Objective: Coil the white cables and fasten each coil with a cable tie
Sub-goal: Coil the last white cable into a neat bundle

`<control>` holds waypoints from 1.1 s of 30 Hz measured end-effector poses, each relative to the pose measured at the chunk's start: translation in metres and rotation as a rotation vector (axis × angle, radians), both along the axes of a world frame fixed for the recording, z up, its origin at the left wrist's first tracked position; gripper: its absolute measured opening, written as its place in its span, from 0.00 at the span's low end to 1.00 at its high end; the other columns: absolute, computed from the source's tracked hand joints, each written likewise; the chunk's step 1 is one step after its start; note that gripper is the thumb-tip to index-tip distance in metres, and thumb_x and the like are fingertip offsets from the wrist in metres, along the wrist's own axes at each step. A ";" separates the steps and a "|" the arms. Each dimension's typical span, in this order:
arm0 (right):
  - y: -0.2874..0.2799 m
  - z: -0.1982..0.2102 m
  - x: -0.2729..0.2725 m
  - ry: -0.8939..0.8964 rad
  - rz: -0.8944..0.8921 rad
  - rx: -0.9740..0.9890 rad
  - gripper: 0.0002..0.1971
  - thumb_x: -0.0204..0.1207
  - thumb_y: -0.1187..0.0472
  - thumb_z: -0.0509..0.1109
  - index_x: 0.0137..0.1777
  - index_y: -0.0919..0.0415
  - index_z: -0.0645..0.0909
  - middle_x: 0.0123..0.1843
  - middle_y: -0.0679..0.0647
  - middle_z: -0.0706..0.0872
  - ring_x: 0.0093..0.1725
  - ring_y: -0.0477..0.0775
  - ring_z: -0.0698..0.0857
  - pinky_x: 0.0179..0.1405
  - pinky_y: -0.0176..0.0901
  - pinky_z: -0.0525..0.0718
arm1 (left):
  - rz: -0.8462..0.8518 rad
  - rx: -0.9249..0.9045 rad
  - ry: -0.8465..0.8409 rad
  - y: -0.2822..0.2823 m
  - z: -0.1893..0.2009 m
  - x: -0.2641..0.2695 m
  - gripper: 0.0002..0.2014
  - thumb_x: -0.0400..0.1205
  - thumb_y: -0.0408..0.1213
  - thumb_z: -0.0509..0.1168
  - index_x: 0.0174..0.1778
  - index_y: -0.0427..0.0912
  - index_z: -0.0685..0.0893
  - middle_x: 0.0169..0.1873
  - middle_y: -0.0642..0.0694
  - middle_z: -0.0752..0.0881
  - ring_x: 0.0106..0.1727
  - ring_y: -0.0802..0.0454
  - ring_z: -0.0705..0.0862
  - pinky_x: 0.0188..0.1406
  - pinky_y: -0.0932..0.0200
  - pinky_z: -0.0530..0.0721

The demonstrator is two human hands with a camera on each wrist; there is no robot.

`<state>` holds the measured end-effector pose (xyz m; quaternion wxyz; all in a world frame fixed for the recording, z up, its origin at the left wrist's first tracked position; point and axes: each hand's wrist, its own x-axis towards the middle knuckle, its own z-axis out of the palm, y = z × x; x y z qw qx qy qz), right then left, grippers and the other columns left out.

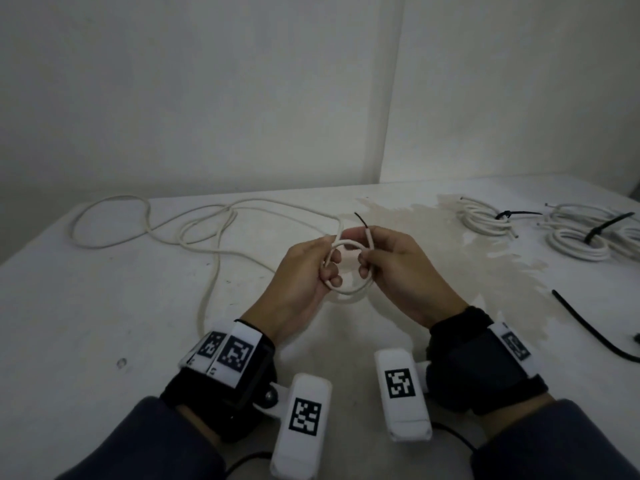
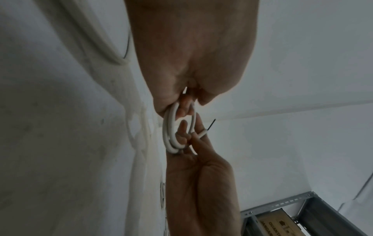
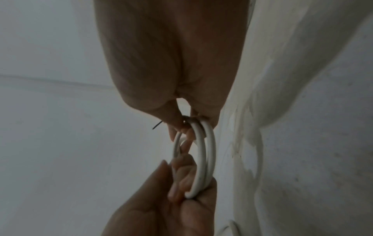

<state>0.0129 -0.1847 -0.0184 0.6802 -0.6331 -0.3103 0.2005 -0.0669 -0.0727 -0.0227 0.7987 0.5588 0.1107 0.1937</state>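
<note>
A small coil (image 1: pixel 349 268) of white cable hangs between both hands above the table. My left hand (image 1: pixel 313 268) grips its left side with curled fingers; the coil (image 3: pixel 201 159) shows a few turns in the right wrist view. My right hand (image 1: pixel 381 258) pinches the right side, where the cable's cut end (image 1: pixel 370 239) sticks up with a dark wire tip. The coil (image 2: pixel 171 134) is also held in the left wrist view. The rest of the white cable (image 1: pixel 207 230) trails loose over the table to the far left.
Two tied white coils (image 1: pixel 485 220) (image 1: pixel 585 237) with black cable ties lie at the far right. A loose black cable tie (image 1: pixel 588 323) lies at the right edge. A stain (image 1: pixel 467 244) marks the white table (image 1: pixel 104 306). Walls stand behind.
</note>
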 end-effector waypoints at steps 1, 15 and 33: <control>-0.002 0.000 0.000 -0.010 0.022 -0.006 0.23 0.74 0.82 0.56 0.52 0.56 0.85 0.45 0.54 0.86 0.36 0.44 0.81 0.40 0.40 0.78 | 0.012 -0.015 0.001 -0.001 0.000 0.000 0.12 0.87 0.27 0.51 0.54 0.28 0.79 0.29 0.46 0.74 0.20 0.60 0.66 0.22 0.67 0.70; -0.008 0.001 0.003 -0.297 -0.179 0.004 0.12 0.65 0.78 0.78 0.46 0.65 0.89 0.40 0.52 0.88 0.38 0.50 0.89 0.41 0.37 0.85 | 0.078 -0.094 -0.009 0.003 0.001 -0.002 0.10 0.84 0.24 0.57 0.52 0.30 0.84 0.27 0.48 0.77 0.20 0.61 0.65 0.19 0.69 0.64; -0.014 0.005 0.002 -0.692 -0.327 -0.380 0.07 0.68 0.59 0.79 0.46 0.57 0.90 0.47 0.51 0.71 0.51 0.49 0.74 0.50 0.29 0.69 | 0.168 0.759 -0.032 -0.008 0.011 -0.007 0.08 0.84 0.34 0.64 0.52 0.37 0.86 0.31 0.57 0.84 0.26 0.71 0.79 0.30 0.76 0.72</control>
